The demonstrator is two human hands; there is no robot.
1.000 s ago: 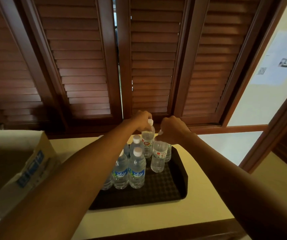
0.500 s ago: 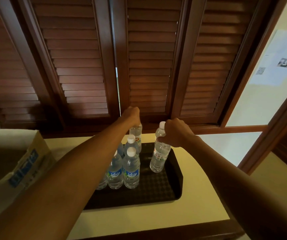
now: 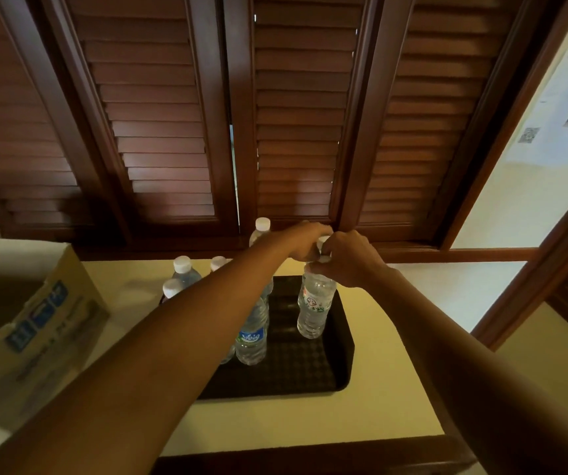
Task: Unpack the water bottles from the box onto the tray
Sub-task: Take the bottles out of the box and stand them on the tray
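- Both hands meet at the top of one bottle (image 3: 315,303) on the tray (image 3: 310,378): right hand (image 3: 347,258) pinching its neck, left hand (image 3: 304,243) curled over the cap.
- Risk: top-heavy hold, so the bottle may tip.
- Left forearm could knock over neighbouring bottles (image 3: 251,334).
- Box (image 3: 35,323) sits left on the counter (image 3: 361,416).

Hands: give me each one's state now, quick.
Left hand: closed over the capped top of the bottle on the right of the tray.
Right hand: closed on that same bottle's neck.

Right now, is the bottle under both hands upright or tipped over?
Upright: the bottle stands on its base on the tray, cap end up, with both hands at its top.
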